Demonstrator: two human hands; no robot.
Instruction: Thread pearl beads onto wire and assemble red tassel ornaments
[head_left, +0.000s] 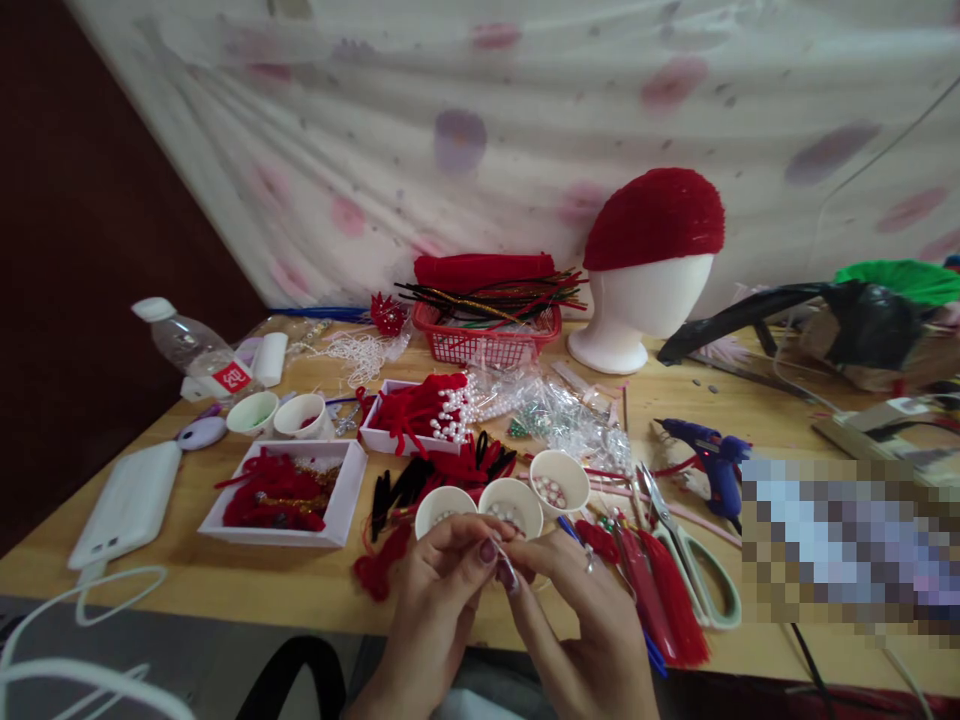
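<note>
My left hand (pixel 446 580) and my right hand (pixel 570 600) meet at the table's front edge, fingertips pinched together. Between them shows a small, thin, pale piece, too small to name. Just beyond my fingers stand three white paper cups: a left cup (pixel 444 497), a middle cup (pixel 517 495) holding pale beads, and a right cup (pixel 561 475) with pinkish-white beads inside. Red fuzzy stems (pixel 382 565) lie left of my left hand. To the right of my right hand are a red tassel (pixel 679 600) and scissors (pixel 697 570) with pale green handles.
Two white boxes (pixel 281 540) hold red fuzzy pieces. A red basket (pixel 487 345) of stems and a foam head (pixel 637 300) in a red cap stand behind. A blue glue gun (pixel 712 460), power bank (pixel 127 505) and tilted bottle (pixel 191 345) flank the work area.
</note>
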